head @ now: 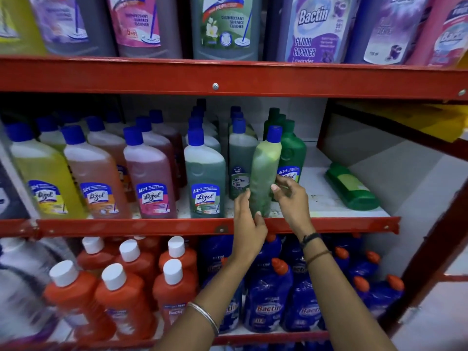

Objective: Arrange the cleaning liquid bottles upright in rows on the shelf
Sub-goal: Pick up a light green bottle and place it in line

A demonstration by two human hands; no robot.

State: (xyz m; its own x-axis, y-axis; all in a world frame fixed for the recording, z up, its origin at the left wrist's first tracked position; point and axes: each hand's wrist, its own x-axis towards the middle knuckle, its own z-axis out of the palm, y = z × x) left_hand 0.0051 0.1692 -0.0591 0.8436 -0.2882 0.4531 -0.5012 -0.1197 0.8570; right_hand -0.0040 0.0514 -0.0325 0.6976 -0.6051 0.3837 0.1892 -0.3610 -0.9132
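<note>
A pale green bottle [266, 168] with a blue cap stands nearly upright, tilted slightly right, at the front of the middle shelf [329, 225]. My left hand [247, 221] grips its base from the left. My right hand [288, 196] touches its lower right side with fingers spread. Behind it stand a grey-green Bactin bottle [240, 158] and a dark green bottle [292, 153]. To the right a dark green bottle [350, 186] lies on its side on the shelf board. Rows of yellow [43, 173], orange [96, 178], pink [149, 178] and green Lizol bottles [205, 181] stand upright to the left.
The upper shelf carries large cleaner bottles [225, 26] above a red beam [215, 77]. Below are orange bottles [121, 300] with white caps and blue Bactin bottles [268, 305]. A red upright [430, 262] bounds the right side. Bare white board lies around the fallen bottle.
</note>
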